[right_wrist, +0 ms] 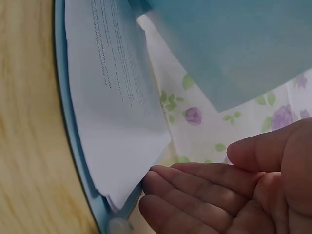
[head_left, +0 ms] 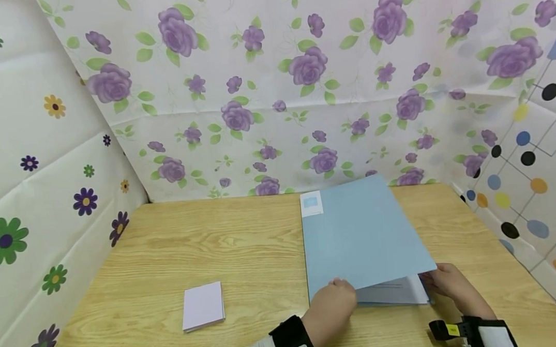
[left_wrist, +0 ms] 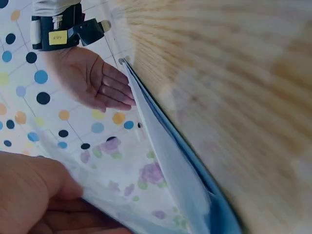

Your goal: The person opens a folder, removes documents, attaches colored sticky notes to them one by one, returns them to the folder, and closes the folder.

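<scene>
A light blue folder with a white label at its far left corner lies on the right half of the table, its cover partly raised. My left hand pinches the near edge of that cover, thumb above and fingers beneath. Inside lie white printed papers, a small stack on the back cover. At the papers' right edge is my right hand, palm up with fingers extended and fingertips right at the sheets' edge. The left wrist view shows that right hand beyond the papers.
A small stack of square white paper sits left on the wooden table. Flowered cloth covers the back wall, and patterned sheets hang at both sides.
</scene>
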Motion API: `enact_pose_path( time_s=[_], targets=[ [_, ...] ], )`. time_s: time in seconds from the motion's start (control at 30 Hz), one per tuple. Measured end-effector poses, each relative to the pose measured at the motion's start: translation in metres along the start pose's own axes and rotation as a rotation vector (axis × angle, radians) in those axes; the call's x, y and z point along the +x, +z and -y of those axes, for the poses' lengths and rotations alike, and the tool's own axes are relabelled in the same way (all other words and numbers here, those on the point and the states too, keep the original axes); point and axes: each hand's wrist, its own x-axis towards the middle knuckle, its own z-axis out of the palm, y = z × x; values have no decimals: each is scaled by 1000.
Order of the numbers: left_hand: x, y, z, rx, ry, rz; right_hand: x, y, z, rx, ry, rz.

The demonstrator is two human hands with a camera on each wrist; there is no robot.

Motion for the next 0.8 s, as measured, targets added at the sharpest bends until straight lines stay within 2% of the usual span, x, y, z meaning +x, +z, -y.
enact_pose_path(
  time_s=[0.17,0.3,0.4,0.43,0.53,0.63,0.67,0.8],
  targets=[
    [-6,6,5,-69,-29,-61,1,4,1,-8,13,18],
    [-10,9,10,-161,-54,-115,1,8,4,-22,48,-18],
    [-14,9,14,-144,-45,-166,1,10,6,-32,65,-32],
    [-15,8,16,-167,-49,-176,1,10,6,-32,66,-25],
    [-18,6,19,-392,-152,-194,0,8,7,-32,65,1],
    [-22,2,20,-704,-305,-235,0,6,6,-34,66,18],
    [-23,1,20,-768,-353,-254,0,6,6,-37,69,15],
    [-28,0,23,-825,-448,-320,1,7,8,-45,73,-11]
  ],
)
